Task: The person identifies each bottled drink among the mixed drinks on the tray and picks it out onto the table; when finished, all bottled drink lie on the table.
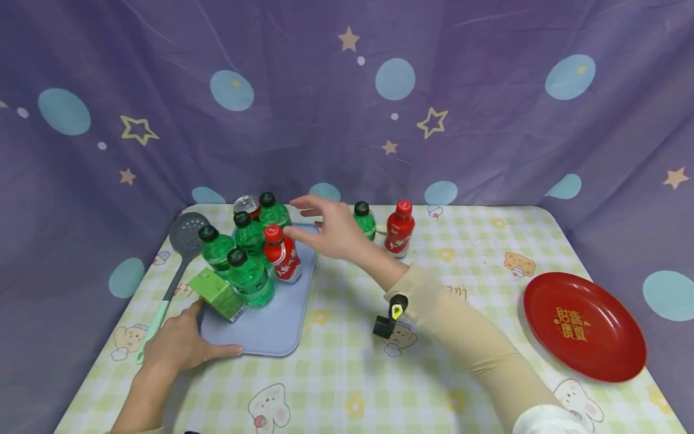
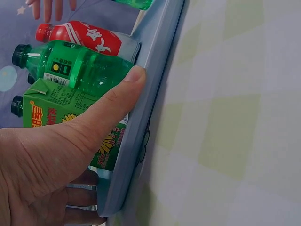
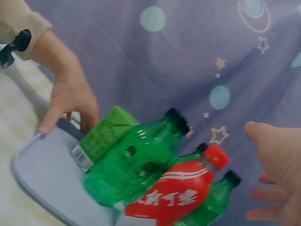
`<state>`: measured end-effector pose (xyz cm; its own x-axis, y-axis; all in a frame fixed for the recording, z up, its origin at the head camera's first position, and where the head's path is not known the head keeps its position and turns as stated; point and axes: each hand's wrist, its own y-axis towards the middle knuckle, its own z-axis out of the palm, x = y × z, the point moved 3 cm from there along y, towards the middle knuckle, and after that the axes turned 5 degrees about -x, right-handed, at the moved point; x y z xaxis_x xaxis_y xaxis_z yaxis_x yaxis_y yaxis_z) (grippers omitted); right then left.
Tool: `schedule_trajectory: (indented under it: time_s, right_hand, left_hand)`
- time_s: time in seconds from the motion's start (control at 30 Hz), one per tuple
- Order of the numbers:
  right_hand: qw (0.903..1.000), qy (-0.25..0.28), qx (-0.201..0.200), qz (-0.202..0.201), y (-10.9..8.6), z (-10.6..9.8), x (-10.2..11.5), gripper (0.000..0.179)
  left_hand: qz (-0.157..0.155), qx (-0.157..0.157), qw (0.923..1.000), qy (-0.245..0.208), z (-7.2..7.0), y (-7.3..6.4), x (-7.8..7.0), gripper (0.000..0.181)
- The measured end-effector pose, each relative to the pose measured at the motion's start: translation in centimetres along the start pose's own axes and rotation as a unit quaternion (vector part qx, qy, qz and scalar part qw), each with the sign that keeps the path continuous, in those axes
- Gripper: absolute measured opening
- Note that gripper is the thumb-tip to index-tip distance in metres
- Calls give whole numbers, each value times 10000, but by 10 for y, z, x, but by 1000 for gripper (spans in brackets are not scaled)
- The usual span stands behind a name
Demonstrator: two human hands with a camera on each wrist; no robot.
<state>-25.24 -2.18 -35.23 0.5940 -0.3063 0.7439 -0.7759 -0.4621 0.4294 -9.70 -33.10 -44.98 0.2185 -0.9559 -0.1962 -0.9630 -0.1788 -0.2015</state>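
A blue-grey tray [image 1: 276, 325] carries several green bottles [image 1: 252, 280], a red bottle [image 1: 283, 256] and a green drink carton [image 1: 217, 294]. My left hand [image 1: 181, 339] grips the tray's near left corner: in the left wrist view the thumb [image 2: 115, 101] lies along the rim and the fingers bend at the side edge. Above the tray's right side hovers my right hand [image 1: 338, 229], fingers spread and holding nothing, just right of the red bottle. The right wrist view shows a gap between this hand [image 3: 280, 174] and the bottles.
A can [image 1: 246, 206] stands at the tray's far end. Left of the tray lies a slotted turner [image 1: 187, 238]. Another green bottle [image 1: 365, 222] and red bottle [image 1: 400, 229] stand behind my right forearm. Far right is a red plate [image 1: 602, 337]. A curtain [image 1: 488, 150] backs the table.
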Motion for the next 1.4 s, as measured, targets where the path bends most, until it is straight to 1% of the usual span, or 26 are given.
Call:
schedule_trajectory:
  time_s: [0.1,0.33,0.47,0.57,0.77,1.0,1.4]
  right_hand:
    - [9999,-39,19,111,-4,9,-3,50]
    - [9994,-218,-96,267,-13,29,-11,52]
    - [9994,-125,-116,294,-15,38,-16,57]
    - [9994,13,-41,338,-17,44,-20,60]
    - [9991,25,70,428,-20,52,-25,62]
    - [9994,-17,69,333,-20,62,-28,63]
    - [9990,-265,139,346,-21,73,-30,64]
  left_hand:
    - [-11,21,10000,33,0,0,0,156]
    - [-154,158,9997,124,0,0,3,158]
    - [-123,113,9998,97,0,0,4,158]
    - [-113,78,9999,62,1,0,4,158]
    - [-111,61,9999,25,1,1,2,158]
    - [-120,68,9999,48,2,1,2,158]
    - [-130,58,9999,-9,2,0,2,158]
